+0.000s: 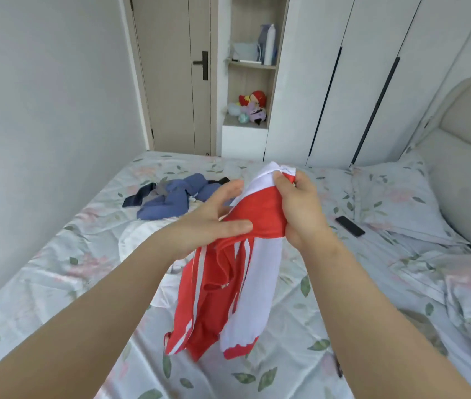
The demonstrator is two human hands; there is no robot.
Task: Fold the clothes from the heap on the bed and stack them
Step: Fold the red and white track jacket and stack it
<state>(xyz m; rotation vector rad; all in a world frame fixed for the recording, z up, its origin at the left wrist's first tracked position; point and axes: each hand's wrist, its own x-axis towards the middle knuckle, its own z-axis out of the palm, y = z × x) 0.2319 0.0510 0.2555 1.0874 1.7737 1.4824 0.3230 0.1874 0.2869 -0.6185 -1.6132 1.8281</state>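
Red-and-white garment (237,272) is mid-frame, held up off the bed (55,283). It hangs bunched, with the lower hems dangling over the sheet at lower centre. Right hand (300,208) is clenched round the top of it, a white edge sticking out above the fist. Left hand (208,220) is released: fingers straight, laid against the red cloth just left of the right hand, not gripping.

Rest of the heap (168,200) sits behind the hands, centre-left of frame — blue pieces, something dark, and a white garment (139,237) on the near side. Black phone (350,226) lies flat on the sheet right of centre, beside a floral pillow (395,197). Padded headboard (464,156) is at far right.

Upper centre is an open shelf niche with plush toys (253,109) and bottles (270,44) above them — door (171,82) to its left, wardrobe (343,82) to its right.
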